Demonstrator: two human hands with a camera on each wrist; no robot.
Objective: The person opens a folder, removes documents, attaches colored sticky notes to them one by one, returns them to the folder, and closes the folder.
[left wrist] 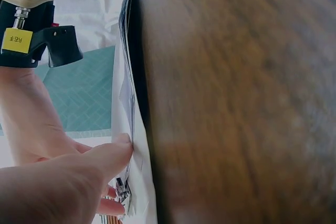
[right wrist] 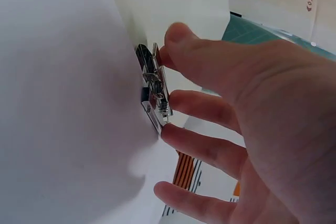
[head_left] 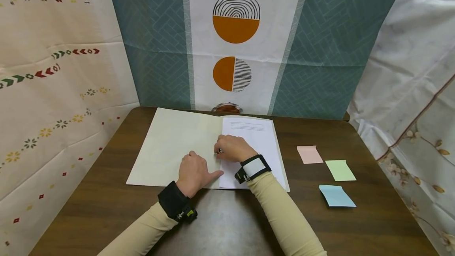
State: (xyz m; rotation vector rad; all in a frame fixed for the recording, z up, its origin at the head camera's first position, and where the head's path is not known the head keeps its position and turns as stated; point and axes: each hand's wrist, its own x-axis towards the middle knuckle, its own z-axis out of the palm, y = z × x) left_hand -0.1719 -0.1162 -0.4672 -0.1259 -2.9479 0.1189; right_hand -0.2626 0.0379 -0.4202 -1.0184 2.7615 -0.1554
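Note:
An off-white folder (head_left: pixel 170 145) lies opened out on the table, with a stack of white paper (head_left: pixel 261 141) on its right side. Printed lines run across the top sheet. At the stack's left edge, by the fold, sits a silver metal lever clip (right wrist: pixel 155 87). My right hand (head_left: pixel 232 148) has its thumb and fingers on this clip, fingertips along its lever. My left hand (head_left: pixel 193 173) rests on the folder's left cover, its thumb stretched to the right and pressing the near edge of the paper, as the left wrist view also shows.
Three sticky notes lie on the brown table (head_left: pixel 305 216) to the right: pink (head_left: pixel 310 155), green (head_left: pixel 340 170) and blue (head_left: pixel 337 196), their edges lifting a little. Patterned cloths hang behind and on both sides of the table.

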